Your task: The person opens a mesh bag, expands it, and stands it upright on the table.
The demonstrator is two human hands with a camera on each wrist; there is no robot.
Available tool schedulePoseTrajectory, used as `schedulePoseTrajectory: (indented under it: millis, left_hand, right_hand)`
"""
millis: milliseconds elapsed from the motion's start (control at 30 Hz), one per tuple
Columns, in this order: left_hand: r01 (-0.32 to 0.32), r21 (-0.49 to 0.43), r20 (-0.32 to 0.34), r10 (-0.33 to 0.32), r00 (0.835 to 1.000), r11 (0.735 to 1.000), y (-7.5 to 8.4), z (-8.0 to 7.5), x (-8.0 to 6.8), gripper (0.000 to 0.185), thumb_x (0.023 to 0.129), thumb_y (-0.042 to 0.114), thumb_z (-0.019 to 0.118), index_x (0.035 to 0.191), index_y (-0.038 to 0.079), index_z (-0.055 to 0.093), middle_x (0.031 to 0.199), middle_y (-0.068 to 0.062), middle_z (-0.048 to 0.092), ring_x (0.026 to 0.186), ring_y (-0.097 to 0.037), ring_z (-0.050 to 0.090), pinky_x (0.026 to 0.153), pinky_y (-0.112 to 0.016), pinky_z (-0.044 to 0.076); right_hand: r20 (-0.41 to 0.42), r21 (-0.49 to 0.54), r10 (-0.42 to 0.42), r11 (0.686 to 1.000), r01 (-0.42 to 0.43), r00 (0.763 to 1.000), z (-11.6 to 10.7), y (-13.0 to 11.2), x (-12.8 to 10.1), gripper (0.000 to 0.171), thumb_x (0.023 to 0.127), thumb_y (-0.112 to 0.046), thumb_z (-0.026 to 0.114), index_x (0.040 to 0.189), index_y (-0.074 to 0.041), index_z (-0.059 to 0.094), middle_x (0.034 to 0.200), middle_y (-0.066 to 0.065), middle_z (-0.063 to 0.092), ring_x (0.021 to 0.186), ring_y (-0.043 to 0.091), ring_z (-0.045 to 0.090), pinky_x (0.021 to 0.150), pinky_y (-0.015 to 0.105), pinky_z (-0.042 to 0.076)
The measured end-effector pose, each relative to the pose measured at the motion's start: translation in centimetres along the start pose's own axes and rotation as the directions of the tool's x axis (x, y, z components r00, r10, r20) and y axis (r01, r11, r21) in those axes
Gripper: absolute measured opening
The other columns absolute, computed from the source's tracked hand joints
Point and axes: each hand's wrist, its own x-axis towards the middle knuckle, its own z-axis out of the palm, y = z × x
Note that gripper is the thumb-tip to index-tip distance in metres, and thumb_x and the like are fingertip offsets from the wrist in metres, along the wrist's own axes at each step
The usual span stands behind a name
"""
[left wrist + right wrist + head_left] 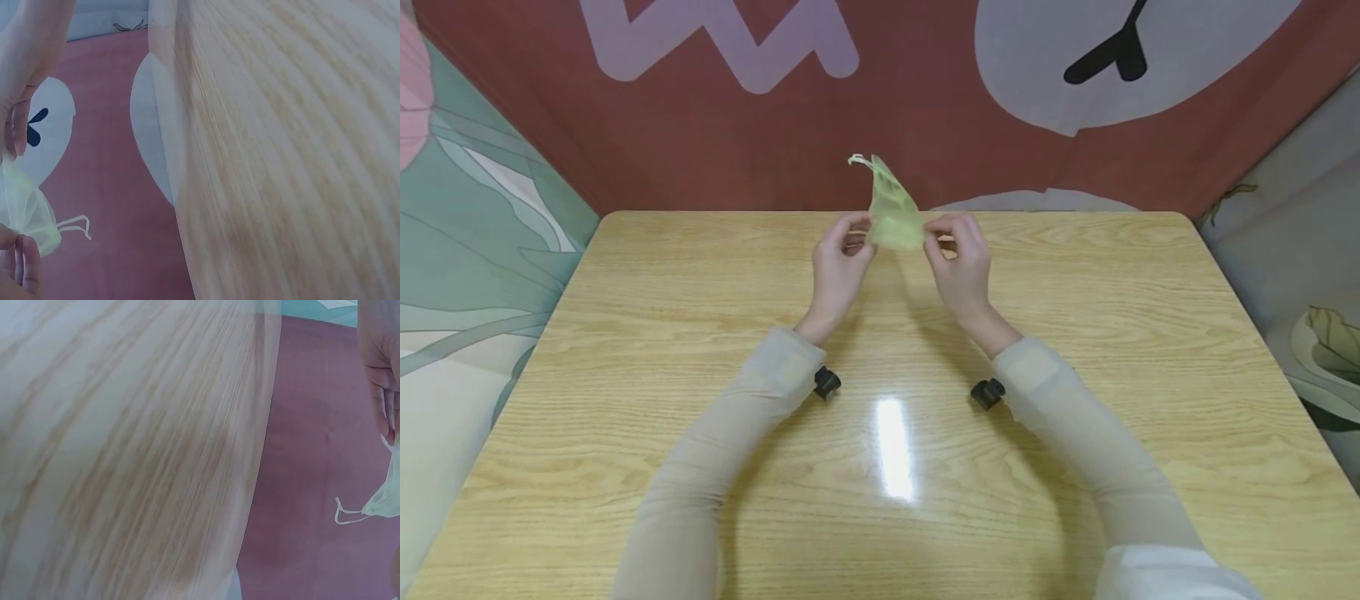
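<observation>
A small, sheer, pale yellow-green drawstring pouch is held up above the table's far edge. Its white cord loop points away from me, toward the wall. My left hand pinches the pouch's left side, while my right hand pinches the opposite side between thumb and fingers. In the left wrist view, the left fingers are on the sheer fabric and the cord hangs free. The right wrist view catches the pouch only at its edge; most of the right hand is cut off there.
A wood-grain table spreads beneath both arms, with a bright light reflection on it. Behind it hangs a red-brown printed cloth; patterned cloths border both sides. Small black cameras sit at the wrists.
</observation>
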Motion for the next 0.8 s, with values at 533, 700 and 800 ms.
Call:
schedulePoseTrajectory:
  millis: [533,700,800]
  left_hand:
    - [-0.016,0.000,0.062,0.016,0.998,1.000,0.24,-0.31,0.21,0.039,0.089,-0.002,0.060,0.127,0.002,0.059,0.122,-0.019,0.063,0.104,-0.031,0.067,0.087,-0.035,0.057]
    - [0.087,-0.076,0.091,-0.080,0.993,0.993,0.20,-0.46,0.47,0.039,0.091,-0.006,0.051,0.129,0.002,0.056,0.120,-0.021,0.063,0.100,-0.028,0.066,0.089,-0.036,0.057]
    - [0.172,-0.151,0.111,-0.157,0.981,0.973,0.10,-0.66,0.68,0.037,0.094,-0.002,0.052,0.130,0.002,0.054,0.120,-0.022,0.062,0.092,-0.018,0.064,0.086,-0.032,0.057]
  right_hand:
    - [0.083,0.018,-0.035,0.999,0.034,0.996,0.16,-0.04,-0.12,0.014,0.083,0.007,0.061,0.096,0.009,0.061,0.093,0.024,0.060,0.082,0.033,0.061,0.063,0.035,0.059]
    - [0.154,0.035,-0.111,0.994,0.107,0.982,-0.07,0.09,-0.07,0.029,0.079,-0.001,0.073,0.102,0.009,0.060,0.102,0.025,0.060,0.090,0.034,0.061,0.069,0.032,0.058]
    - [0.191,0.054,-0.130,0.991,0.121,0.973,-0.24,0.12,0.06,0.035,0.077,-0.004,0.075,0.105,0.009,0.059,0.105,0.025,0.060,0.096,0.033,0.060,0.073,0.031,0.057]
